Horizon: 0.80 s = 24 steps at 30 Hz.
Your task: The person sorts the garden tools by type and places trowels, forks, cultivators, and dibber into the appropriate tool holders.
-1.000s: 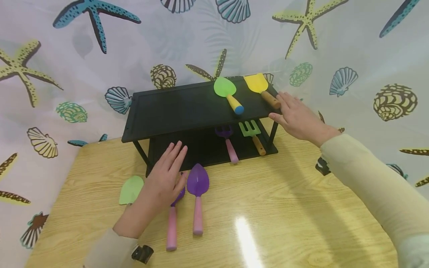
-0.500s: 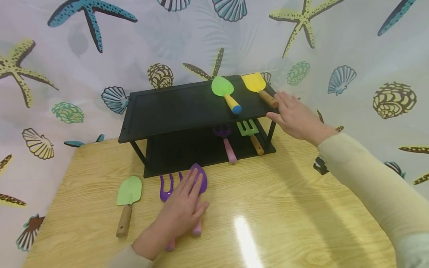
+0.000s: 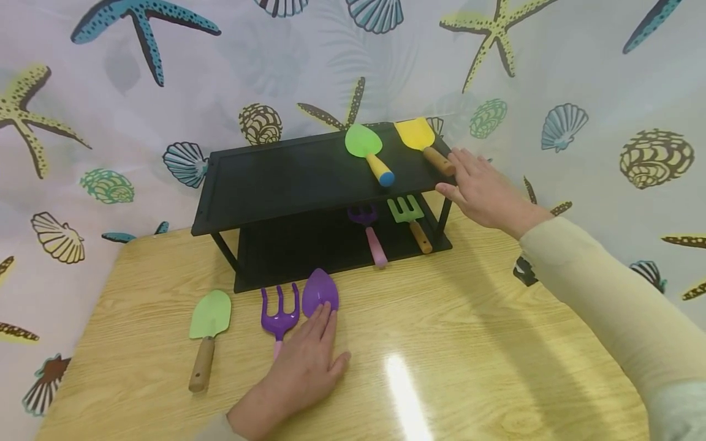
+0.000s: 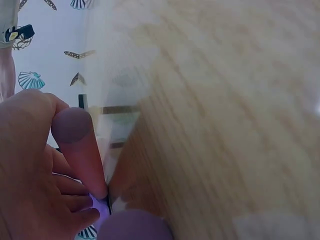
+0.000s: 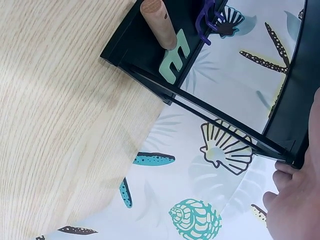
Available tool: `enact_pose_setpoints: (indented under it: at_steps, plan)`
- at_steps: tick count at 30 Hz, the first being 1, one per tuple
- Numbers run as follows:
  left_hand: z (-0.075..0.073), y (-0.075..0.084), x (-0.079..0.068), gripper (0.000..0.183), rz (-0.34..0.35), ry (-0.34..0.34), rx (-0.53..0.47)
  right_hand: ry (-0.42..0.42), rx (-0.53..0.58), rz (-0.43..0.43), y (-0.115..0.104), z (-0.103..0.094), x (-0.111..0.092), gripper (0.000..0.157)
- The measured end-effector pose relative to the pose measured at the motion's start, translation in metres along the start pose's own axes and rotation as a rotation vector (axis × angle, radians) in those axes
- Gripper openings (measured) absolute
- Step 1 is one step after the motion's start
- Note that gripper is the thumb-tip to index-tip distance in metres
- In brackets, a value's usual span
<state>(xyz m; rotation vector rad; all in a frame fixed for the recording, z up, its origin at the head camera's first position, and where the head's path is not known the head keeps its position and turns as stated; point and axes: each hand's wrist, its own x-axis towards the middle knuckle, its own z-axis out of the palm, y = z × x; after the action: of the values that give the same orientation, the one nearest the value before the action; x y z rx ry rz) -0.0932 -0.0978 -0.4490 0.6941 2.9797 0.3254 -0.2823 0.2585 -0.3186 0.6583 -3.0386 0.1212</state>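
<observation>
My left hand (image 3: pixel 306 364) lies over the pink handle of a purple trowel (image 3: pixel 320 289), fingers straight with their tips at the base of its blade and the thumb spread to the right. In the left wrist view the trowel's handle (image 4: pixel 82 155) runs close beside the palm and fingers. A purple hand fork (image 3: pixel 280 321) lies just left of the trowel, its handle mostly hidden by my hand. My right hand (image 3: pixel 488 190) rests at the right end of a black two-tier shelf (image 3: pixel 287 177), fingers extended, beside the wooden handle of a yellow shovel (image 3: pixel 418 135).
A green trowel (image 3: pixel 364 142) lies on the shelf's upper tier, left of the shovel. The lower tier bears a purple fork with pink handle (image 3: pixel 377 248) and a green fork (image 3: pixel 407 209). A pale green trowel (image 3: pixel 212 312) lies at the table's left. A shell-printed cloth (image 3: pixel 309 55) hangs behind.
My left hand has moved down and right from in front of the shelf onto the purple trowel, uncovering the pale green trowel and the fork's tines. My right hand stays at the shelf's end.
</observation>
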Motion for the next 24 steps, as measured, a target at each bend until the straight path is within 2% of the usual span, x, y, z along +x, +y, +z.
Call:
enact_pose_setpoints:
  at_steps: [8, 15, 21, 24]
  plan:
    - [0.001, 0.005, -0.005, 0.083, 0.002, -0.042, -0.02, 0.001, -0.005, 0.002, 0.0, 0.0, 0.001, 0.082]
    - [0.0, 0.007, -0.008, 0.069, 0.007, -0.043, -0.075, -0.005, -0.004, 0.001, 0.001, -0.001, 0.001, 0.082]
    - [0.001, 0.008, -0.011, 0.064, -0.001, -0.039, -0.044, -0.003, 0.0, 0.001, 0.001, -0.001, 0.001, 0.083]
    - [0.002, 0.008, -0.013, 0.061, 0.023, -0.009, -0.008, -0.005, 0.005, 0.004, 0.002, -0.001, 0.001, 0.083]
